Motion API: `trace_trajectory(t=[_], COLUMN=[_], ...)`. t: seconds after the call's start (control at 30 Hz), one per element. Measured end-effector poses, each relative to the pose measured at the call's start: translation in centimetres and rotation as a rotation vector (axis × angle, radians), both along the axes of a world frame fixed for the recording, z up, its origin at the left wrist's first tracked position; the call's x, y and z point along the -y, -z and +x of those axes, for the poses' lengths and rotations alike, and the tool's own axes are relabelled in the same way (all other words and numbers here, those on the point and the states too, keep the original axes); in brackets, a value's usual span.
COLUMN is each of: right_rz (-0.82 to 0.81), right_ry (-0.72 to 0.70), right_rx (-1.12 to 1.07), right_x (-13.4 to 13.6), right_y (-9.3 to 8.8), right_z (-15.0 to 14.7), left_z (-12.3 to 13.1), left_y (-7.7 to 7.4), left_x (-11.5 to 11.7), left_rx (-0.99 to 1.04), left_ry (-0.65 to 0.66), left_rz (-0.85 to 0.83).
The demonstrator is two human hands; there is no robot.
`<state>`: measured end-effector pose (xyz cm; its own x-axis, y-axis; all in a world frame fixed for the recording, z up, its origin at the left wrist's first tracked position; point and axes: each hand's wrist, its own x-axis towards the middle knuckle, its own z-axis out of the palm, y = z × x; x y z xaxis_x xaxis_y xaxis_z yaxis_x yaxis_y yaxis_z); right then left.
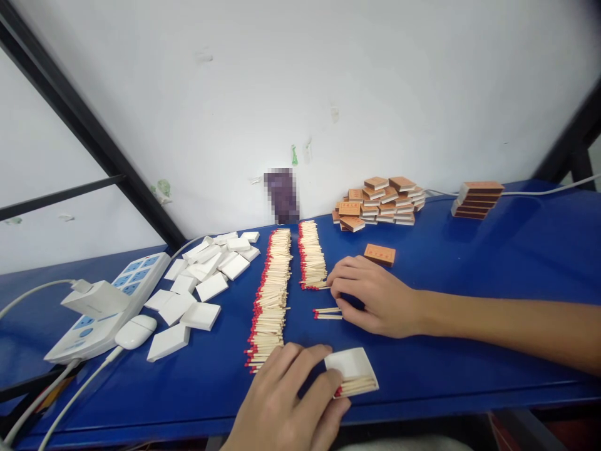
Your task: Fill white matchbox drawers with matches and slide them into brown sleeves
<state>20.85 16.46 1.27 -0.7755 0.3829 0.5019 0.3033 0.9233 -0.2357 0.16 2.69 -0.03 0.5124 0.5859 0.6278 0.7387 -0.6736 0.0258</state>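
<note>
My left hand [288, 401] grips a white matchbox tray [350, 362] near the table's front edge, its fingers at the tray's left end. Several red-headed matches [359, 384] lie along the tray's near side. My right hand [375, 294] rests on the table with curled fingers closed at the tail ends of a few loose matches [327, 312]. Its fingertips also touch the front of the shorter match row [311, 255]; the exact pinch is partly hidden. A longer match row [272, 282] runs to the left, its near end partly behind my left hand.
White trays [211, 266] lie heaped on the left beside a power strip [150, 282] and a white earphone case [136, 332]. Orange matchbox sleeves [382, 203] are piled at the wall. One matchbox [379, 254] lies beyond my right hand; a stack of matchboxes [476, 200] stands far right.
</note>
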Motion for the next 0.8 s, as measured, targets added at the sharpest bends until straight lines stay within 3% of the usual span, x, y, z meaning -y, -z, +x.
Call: trace_trajectory(t=[0.67, 0.8], right_rz=[0.026, 0.080], right_ry=[-0.088, -0.014], right_rx=[-0.016, -0.037], right_x=[-0.14, 0.00], right_y=[0.40, 0.48], right_z=[0.20, 0.31], left_z=[-0.10, -0.11], left_y=[-0.07, -0.04], left_x=[-0.07, -0.11], left_rx=[-0.001, 0.000], left_ry=[-0.002, -0.002], left_rz=[0.010, 0.013])
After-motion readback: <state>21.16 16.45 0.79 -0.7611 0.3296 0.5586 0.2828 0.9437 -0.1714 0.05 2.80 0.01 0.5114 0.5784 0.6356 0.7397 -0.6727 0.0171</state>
